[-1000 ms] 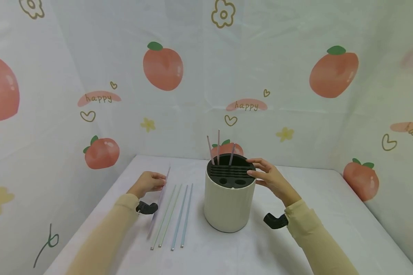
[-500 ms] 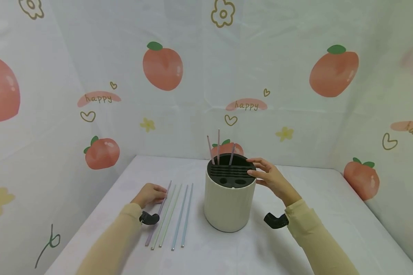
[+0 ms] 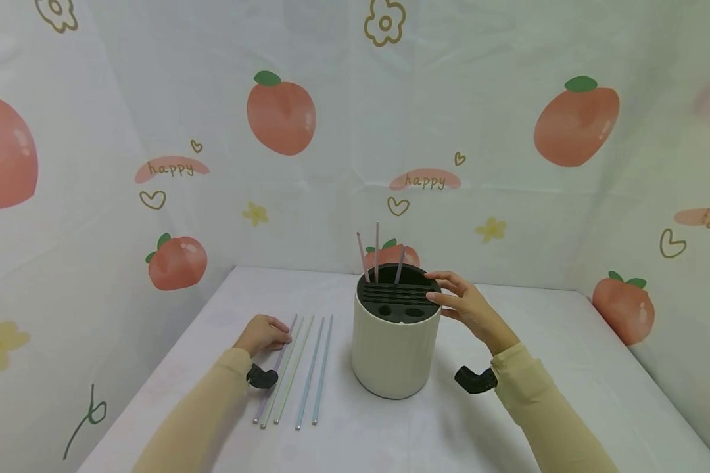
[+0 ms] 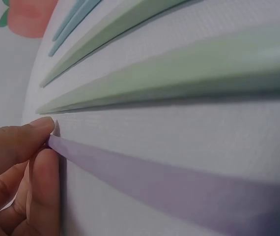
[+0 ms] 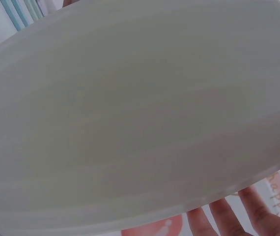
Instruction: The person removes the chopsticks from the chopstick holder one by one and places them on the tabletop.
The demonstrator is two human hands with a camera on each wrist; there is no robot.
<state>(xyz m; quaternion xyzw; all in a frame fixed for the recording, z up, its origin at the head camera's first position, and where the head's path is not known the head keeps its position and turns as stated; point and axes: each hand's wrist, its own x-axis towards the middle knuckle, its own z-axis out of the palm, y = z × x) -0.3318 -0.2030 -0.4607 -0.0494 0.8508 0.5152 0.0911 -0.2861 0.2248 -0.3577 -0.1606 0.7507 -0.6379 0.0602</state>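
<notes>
In the head view, my left hand [image 3: 264, 333] is low over the table at left. Its thumb and fingers pinch a purple chopstick [image 4: 130, 172] near the narrow end, as the left wrist view shows. The chopstick lies along the table beside two green chopsticks [image 3: 296, 368] and two blue chopsticks [image 3: 310, 374]. A cream utensil holder [image 3: 393, 358] with a black slotted top stands upright to their right. My right hand [image 3: 470, 309] grips its upper right side, fingers spread around the rim. Two pink chopsticks [image 3: 377, 253] and one purple chopstick [image 3: 400, 264] stick up from its rear opening.
The black insert [image 3: 399, 293] has wavy slots across the middle and two round holes in front. Behind the white table [image 3: 526, 381] hangs a peach-printed backdrop [image 3: 343, 131], which also runs along both sides.
The left hand has come down and slightly toward me with the purple chopstick, which has moved from tilted to lying beside the green ones. The right hand and holder stay still.
</notes>
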